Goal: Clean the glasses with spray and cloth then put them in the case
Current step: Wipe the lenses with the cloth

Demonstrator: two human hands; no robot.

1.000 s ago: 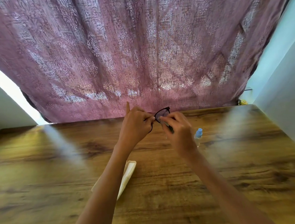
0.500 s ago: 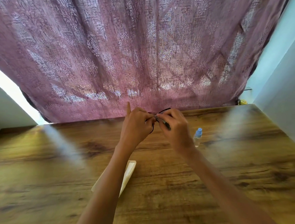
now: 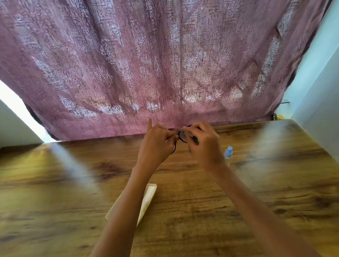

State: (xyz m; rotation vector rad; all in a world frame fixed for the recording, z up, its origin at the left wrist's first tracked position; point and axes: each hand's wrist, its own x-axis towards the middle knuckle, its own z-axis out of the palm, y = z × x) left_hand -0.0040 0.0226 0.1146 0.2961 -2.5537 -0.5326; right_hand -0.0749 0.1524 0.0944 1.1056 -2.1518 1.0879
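Black-framed glasses (image 3: 181, 138) are held up above the wooden table (image 3: 264, 192), between both hands. My left hand (image 3: 156, 146) pinches the frame on its left side, index finger pointing up. My right hand (image 3: 203, 144) grips the right side with a small grey cloth (image 3: 193, 139) pressed to the lens; most of the frame is hidden by the fingers. A small spray bottle with a blue cap (image 3: 228, 152) stands on the table just right of my right hand. A cream glasses case (image 3: 146, 199) lies on the table, partly under my left forearm.
A mauve patterned curtain (image 3: 161, 60) hangs along the table's far edge. A pale wall (image 3: 322, 94) borders the table on the right. Bright light enters at the far left.
Both hands shifted slightly up and together; the right hand's fingers with the cloth now cover more of the lens, so less of the frame shows.
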